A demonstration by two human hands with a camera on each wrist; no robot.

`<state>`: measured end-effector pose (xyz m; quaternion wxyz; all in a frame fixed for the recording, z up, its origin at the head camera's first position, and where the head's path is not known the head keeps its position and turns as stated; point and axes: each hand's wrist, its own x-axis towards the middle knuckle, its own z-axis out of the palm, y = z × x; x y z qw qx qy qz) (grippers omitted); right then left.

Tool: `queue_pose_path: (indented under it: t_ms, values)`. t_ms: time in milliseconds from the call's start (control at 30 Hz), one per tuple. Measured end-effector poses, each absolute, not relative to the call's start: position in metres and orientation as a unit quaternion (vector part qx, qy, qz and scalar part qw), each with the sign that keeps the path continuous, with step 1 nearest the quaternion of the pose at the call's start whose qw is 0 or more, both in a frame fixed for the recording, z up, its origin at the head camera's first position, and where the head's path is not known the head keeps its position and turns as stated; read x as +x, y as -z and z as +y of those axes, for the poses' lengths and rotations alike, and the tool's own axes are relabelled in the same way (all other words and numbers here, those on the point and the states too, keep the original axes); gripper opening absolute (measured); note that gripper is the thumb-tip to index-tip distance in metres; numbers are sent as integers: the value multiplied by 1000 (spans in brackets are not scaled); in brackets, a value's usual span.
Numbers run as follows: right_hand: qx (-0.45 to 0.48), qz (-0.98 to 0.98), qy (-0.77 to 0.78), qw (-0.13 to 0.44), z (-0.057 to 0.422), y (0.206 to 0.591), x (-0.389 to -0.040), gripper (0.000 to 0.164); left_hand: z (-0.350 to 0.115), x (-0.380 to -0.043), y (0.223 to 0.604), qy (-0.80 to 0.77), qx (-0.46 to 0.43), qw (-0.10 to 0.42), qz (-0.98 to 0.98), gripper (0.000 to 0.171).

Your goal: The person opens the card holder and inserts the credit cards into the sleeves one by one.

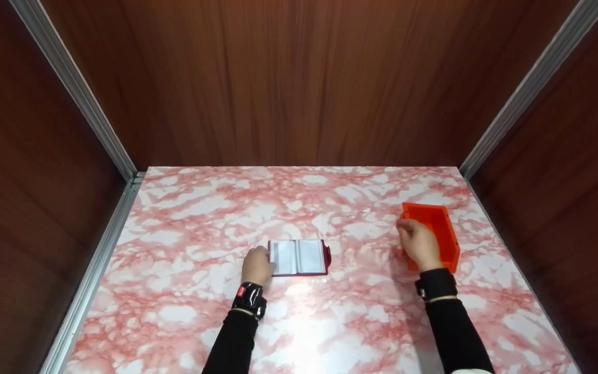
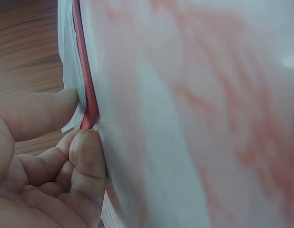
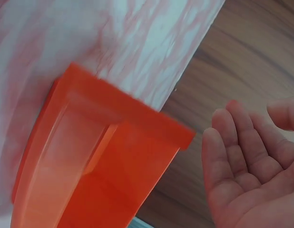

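Observation:
An unfolded card holder [image 1: 310, 256] with pale, clear-looking sleeves and a dark red cover lies on the table, its strap at the right side. My left hand [image 1: 257, 266] pinches its left edge. In the left wrist view the thumb [image 2: 47, 111] is on the sleeves and a fingertip [image 2: 87, 152] is at the red cover edge [image 2: 85, 61]. Over the left side of an orange bin [image 1: 448, 236] hovers my right hand [image 1: 420, 244]. Its fingers are loosely bent with the thumb apart, and nothing shows in it in the right wrist view.
The table [image 1: 189, 306] has a pink and white marbled top. Brown wood-look panels [image 1: 299, 83] rise at the back and both sides, joined by grey metal posts [image 1: 78, 88] at the corners. The orange bin stands near the right edge.

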<state>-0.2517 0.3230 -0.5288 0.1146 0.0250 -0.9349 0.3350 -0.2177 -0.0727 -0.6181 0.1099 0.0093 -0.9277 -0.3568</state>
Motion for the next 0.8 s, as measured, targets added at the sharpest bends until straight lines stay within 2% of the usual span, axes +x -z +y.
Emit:
queue_pose_path:
  t_ms: [433, 800]
  values:
    - [-49, -953, -292, 62, 347, 528, -253, 35, -73, -216, 615, 362, 16, 103, -926, 15]
    - [-69, -963, -259, 30, 358, 530, -256, 41, -73, -217, 616, 367, 20, 97, -925, 17]
